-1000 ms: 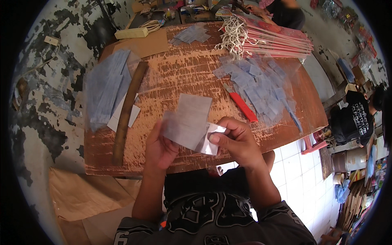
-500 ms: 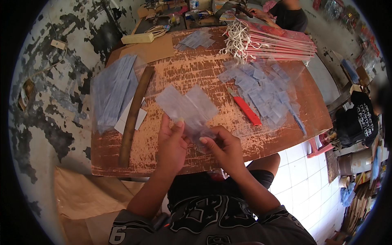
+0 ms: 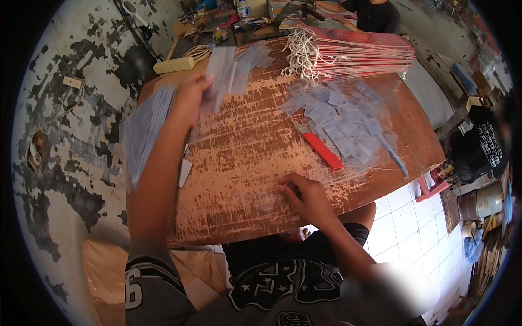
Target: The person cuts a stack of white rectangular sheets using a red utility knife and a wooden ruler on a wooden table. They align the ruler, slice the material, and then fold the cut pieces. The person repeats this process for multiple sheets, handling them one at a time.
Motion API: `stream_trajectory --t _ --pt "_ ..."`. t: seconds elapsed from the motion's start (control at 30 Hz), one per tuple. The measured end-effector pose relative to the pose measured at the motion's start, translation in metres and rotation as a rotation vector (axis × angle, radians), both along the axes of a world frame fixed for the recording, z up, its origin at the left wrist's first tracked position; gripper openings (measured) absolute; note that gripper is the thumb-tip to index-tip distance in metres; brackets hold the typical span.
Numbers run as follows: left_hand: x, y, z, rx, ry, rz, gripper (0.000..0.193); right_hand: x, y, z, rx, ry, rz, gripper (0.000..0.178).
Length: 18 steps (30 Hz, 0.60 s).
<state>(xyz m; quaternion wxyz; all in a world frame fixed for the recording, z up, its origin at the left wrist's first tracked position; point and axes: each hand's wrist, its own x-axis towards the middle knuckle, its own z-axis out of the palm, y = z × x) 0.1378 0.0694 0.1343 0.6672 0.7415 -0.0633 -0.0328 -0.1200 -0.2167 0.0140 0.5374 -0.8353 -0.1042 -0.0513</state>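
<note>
My left hand (image 3: 190, 99) reaches to the far left of the table, closed on a few clear plastic sheets (image 3: 219, 70). They hang smeared by motion beside a small pile of plastic pieces (image 3: 254, 57). Near the table's front edge, my right hand (image 3: 309, 200) hovers with its fingers loosely curled and nothing showing in them. A red cutter knife (image 3: 323, 152) lies beyond it, blade pointing away. Beside the knife spreads a heap of cut plastic squares (image 3: 348, 119). Under and left of my left forearm is a stack of long plastic strips (image 3: 145, 133).
A bundle of red sheets with white cords (image 3: 353, 54) lies at the back right. Near the back left are a pale yellow block (image 3: 174, 65) and a coiled cord (image 3: 197, 52). Another person (image 3: 375, 16) sits beyond the table. A white card (image 3: 185, 173) lies by my left forearm.
My left hand has carried the plastic sheets from the table's middle to the far left. My right hand has let go of them and stayed near the front. My left forearm now covers the wooden strip.
</note>
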Motion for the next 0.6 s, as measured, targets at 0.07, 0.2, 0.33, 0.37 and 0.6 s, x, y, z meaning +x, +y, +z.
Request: stream_trajectory --t 0.07,0.2,0.33,0.37,0.6 --pt "0.057 -0.007 0.018 0.031 -0.017 -0.053 0.03 0.0 0.002 0.001 0.023 0.02 0.018 0.016" --pt "0.145 -0.035 0.038 0.303 0.106 0.126 0.075 0.001 0.002 0.0 0.014 -0.012 0.017 0.016" --pt "0.203 -0.032 0.013 0.569 -0.018 0.34 0.096 -0.001 0.0 -0.003 0.004 -0.058 0.008 0.017" --pt "0.21 -0.027 -0.003 0.687 -0.113 0.356 0.095 -0.002 0.001 -0.003 0.011 -0.074 0.009 0.016" --pt "0.183 -0.02 -0.048 0.988 -0.401 0.099 0.06 -0.001 -0.002 0.004 0.018 -0.024 0.029 0.015"
